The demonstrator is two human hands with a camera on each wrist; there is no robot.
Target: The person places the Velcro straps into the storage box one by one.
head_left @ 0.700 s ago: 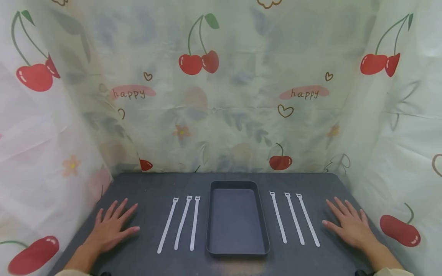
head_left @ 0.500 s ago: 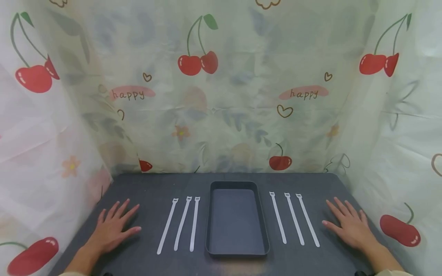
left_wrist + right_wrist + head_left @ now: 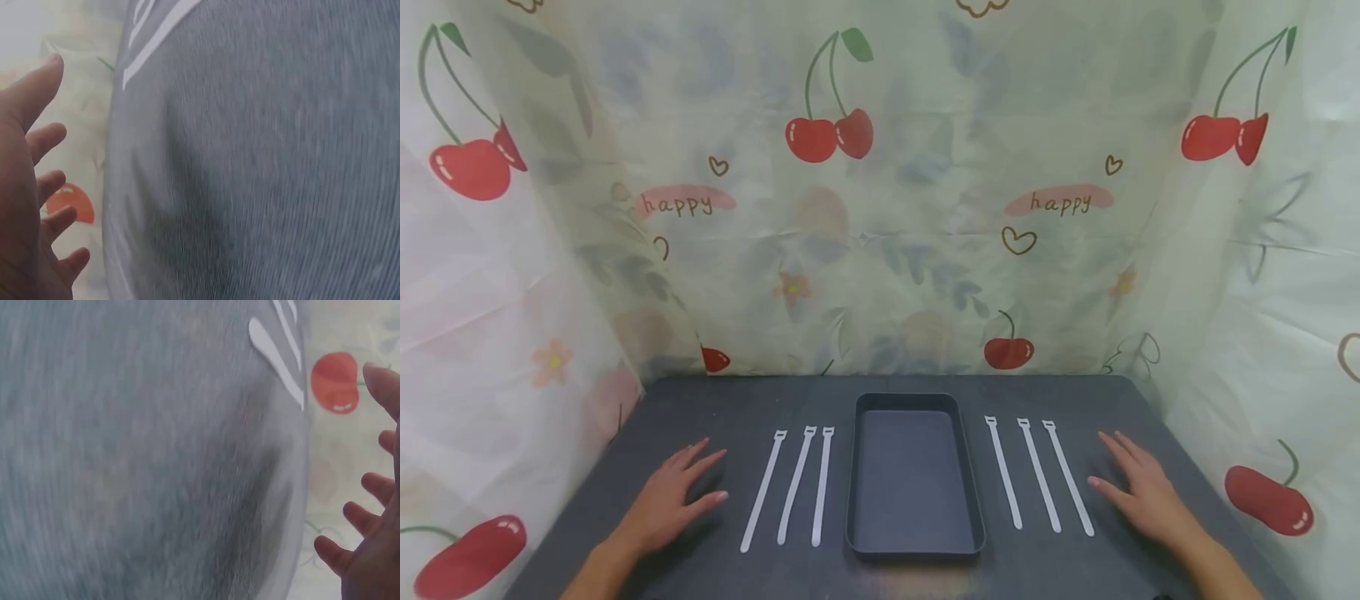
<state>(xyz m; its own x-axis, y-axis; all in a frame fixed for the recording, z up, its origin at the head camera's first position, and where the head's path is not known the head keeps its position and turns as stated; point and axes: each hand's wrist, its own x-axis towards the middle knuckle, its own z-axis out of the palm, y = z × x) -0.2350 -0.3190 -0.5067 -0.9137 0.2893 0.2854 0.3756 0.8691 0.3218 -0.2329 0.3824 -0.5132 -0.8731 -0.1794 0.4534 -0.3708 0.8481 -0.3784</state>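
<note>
My left hand (image 3: pixel 666 500) hovers over the left side of the dark table, fingers apart and holding nothing. Three white cable ties (image 3: pixel 765 492) with slotted heads lie just right of it. My right hand (image 3: pixel 1146 492) is raised over the right side, fingers extended, also holding nothing. Left of that hand lie three more white cable ties (image 3: pixel 1071 479), the outermost closest to the thumb. Between the two groups stands a dark rectangular tray (image 3: pixel 977 500). Both wrist views show a hand's shadow on the table, with the white strips near its far edge.
The grey-black table (image 3: pixel 925 583) fills the lower part of the head view. A curtain (image 3: pixel 880 275) printed with cherries and "happy" hangs behind it and along both sides.
Both hands have lifted from the table and moved inward, the left toward the right and the right toward the left. The cable ties and tray have stayed in place.
</note>
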